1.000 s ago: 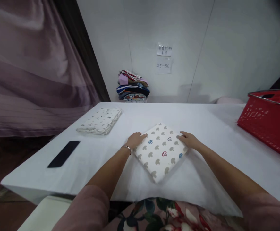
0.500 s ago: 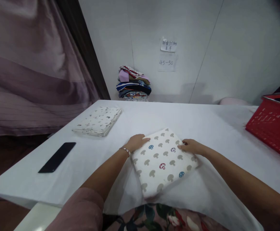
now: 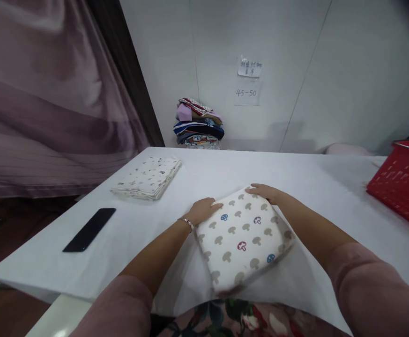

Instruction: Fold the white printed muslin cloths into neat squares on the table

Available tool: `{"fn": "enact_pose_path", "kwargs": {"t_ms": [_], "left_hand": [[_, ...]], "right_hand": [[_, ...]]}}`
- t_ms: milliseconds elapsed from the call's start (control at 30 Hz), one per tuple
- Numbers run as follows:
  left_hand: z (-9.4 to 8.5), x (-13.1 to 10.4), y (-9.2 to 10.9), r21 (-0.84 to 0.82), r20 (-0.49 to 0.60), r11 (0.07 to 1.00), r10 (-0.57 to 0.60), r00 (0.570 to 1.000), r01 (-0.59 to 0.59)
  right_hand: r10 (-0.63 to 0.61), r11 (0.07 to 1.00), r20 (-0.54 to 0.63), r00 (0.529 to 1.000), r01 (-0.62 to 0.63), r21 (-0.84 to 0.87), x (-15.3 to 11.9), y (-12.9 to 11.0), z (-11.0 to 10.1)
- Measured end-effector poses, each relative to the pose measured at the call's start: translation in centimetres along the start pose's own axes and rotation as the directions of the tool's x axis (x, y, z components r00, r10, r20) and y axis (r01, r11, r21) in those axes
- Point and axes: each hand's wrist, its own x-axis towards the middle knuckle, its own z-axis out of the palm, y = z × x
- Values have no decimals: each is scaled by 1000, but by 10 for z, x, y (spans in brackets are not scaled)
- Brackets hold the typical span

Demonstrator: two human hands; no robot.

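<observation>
A folded white cloth [image 3: 241, 234] printed with grey, blue and red mushrooms lies tilted at the front edge of the table, close to my body. My left hand [image 3: 204, 210] grips its upper left side, thumb on top and the other fingers out of sight beneath. At the far corner my right hand [image 3: 265, 192] holds the cloth, its thumb side lying on the printed face while some fingers are hidden behind the edge. Farther left on the table rests another folded white cloth [image 3: 148, 178] with a small print, touched by neither hand.
A black phone [image 3: 90, 229] lies on the white table [image 3: 204, 173] at the left. At the right stands a red basket [image 3: 401, 182]. A pile of folded fabrics [image 3: 199, 124] is against the wall behind the table. Paper notes [image 3: 249, 68] hang there.
My right hand has slid from the right side of the mushroom cloth to its far corner. My left hand keeps its place on the cloth. The view has shifted slightly.
</observation>
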Motion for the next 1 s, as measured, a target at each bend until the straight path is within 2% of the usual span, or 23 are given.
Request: {"fn": "enact_pose_path", "kwargs": {"t_ms": [67,200,367,533,667,733,800,833,867,900,967,1000], "left_hand": [[0,0,0,-13,-3,1000,-5,1000,5],[-5,-1,1,-67,63,997,-30,998,35],[-22,-2,-4,-242,188,969,2,982,45],[-36,-6,-11,-376,325,925,79,943,52],[-49,-14,-5,-374,260,927,87,962,18],[-66,-17,5,-334,190,942,96,977,-28],[-94,-22,19,-214,39,972,107,993,-97],[-111,-24,28,-123,-71,985,116,991,-124],[-129,-27,37,-31,-191,991,124,974,-132],[-146,-31,46,56,-296,991,136,945,-124],[-173,-37,61,192,-456,977,175,873,-95],[-179,-39,66,247,-514,965,208,832,-89]], "right_hand": [[-55,998,37,998,53,45,-6,-1,-1],[-201,980,-18,979,201,9,-24,-8,3],[-410,904,82,908,417,-101,-54,-23,10],[-500,827,151,852,522,-209,-85,-31,12],[-442,823,177,879,476,-308,-97,-33,5],[-426,830,183,886,463,-312,-101,-42,-1],[-492,806,153,857,515,-293,-108,-58,-8],[-556,768,122,822,564,-302,-113,-69,-11],[-635,708,84,768,622,-334,-119,-81,-14],[-721,624,50,691,678,-389,-126,-93,-16],[-877,395,11,480,734,-552,-137,-112,-19],[-930,273,15,367,719,-640,-141,-116,-19]]}}
